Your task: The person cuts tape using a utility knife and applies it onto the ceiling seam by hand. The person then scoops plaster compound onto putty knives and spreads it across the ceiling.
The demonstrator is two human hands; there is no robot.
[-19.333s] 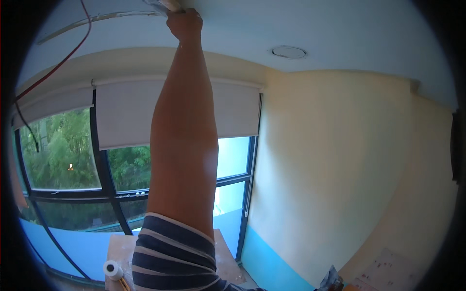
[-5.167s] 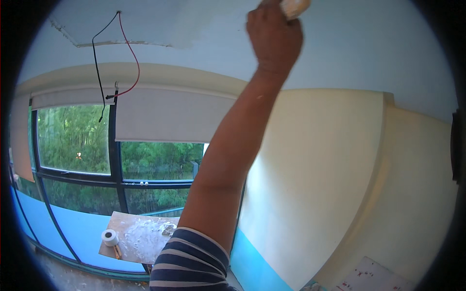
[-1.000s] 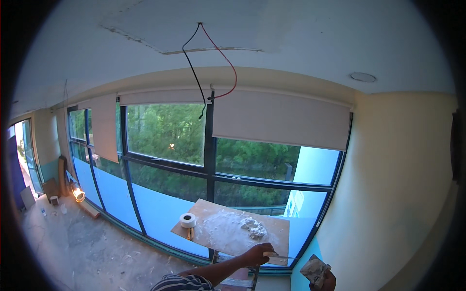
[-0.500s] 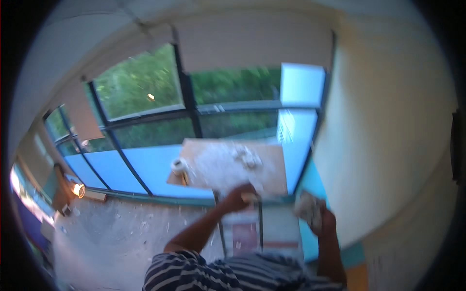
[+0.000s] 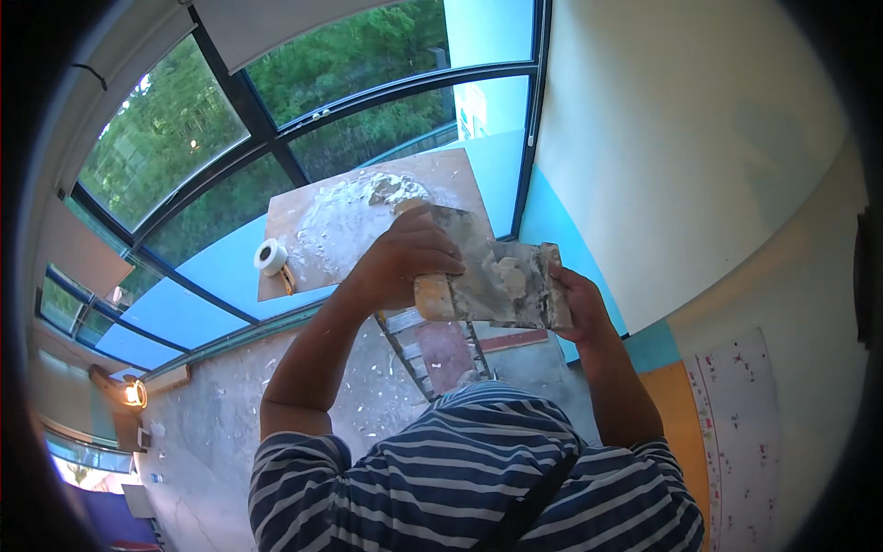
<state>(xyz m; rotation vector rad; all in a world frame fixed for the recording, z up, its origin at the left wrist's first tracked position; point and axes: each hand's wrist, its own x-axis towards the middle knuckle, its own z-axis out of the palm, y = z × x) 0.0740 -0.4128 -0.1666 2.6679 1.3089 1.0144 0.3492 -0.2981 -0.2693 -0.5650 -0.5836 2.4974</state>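
My left hand (image 5: 405,258) is closed around the wooden back of a wide putty knife (image 5: 471,241). My right hand (image 5: 581,308) grips the edge of a second wide putty knife (image 5: 538,299), smeared with filler. The two blades meet or overlap in front of my chest; exactly where one ends is hard to tell. A pale lump of putty (image 5: 509,278) clings to the metal between my hands. Beyond them, a wooden board (image 5: 441,170) carries a spread of white putty (image 5: 345,221) with a thicker heap at its far side.
A white tape roll (image 5: 269,257) stands at the board's left corner, beside a slim yellowish tool (image 5: 288,279). Below the board is a stepladder (image 5: 414,354). Black-framed windows (image 5: 276,143) run ahead and left; a pale wall (image 5: 681,166) rises at right. Debris speckles the floor (image 5: 239,442).
My hands have come together, the right one moving left with its putty knife toward the left one. The view has tilted downward and turned, and the blur has gone.
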